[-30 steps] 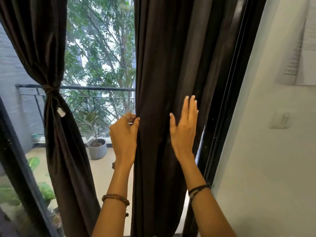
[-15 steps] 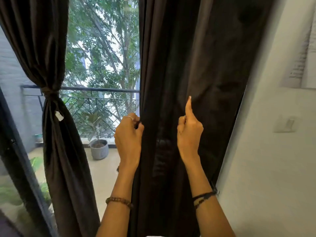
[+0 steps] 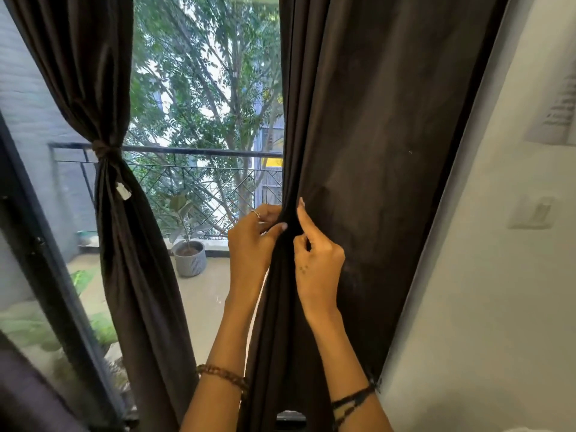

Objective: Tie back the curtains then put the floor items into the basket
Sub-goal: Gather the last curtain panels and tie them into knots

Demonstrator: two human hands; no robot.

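Both hands meet at the inner edge of the right curtain [image 3: 374, 151], a dark brown panel that hangs loose and untied from the top of the view down past the forearms. The left hand [image 3: 251, 241] is closed on the bunched edge of the fabric, thumb and fingers pinching it from the window side, a ring visible on one finger. The right hand [image 3: 318, 257] is curled against the same gathered fold from the room side, its index finger stretched upward along the cloth and the other fingers tucked in, so the fabric is squeezed between the two hands. A beaded bracelet [image 3: 223, 374] circles the left wrist and dark cord bands [image 3: 353, 397] circle the right. The left curtain [image 3: 124, 244] is already cinched by a tie [image 3: 104, 149] at railing height, with a small white tag [image 3: 123, 191] just below the knot. Between the two curtains the glass shows a balcony with a black metal railing [image 3: 199, 151], a potted plant [image 3: 189, 254] in a ribbed grey pot on the floor, and trees beyond. A dark door frame [image 3: 46, 260] slants across the left side. To the right, a pale wall [image 3: 498, 307] carries a light switch [image 3: 534, 212]. No basket or floor items are in view.
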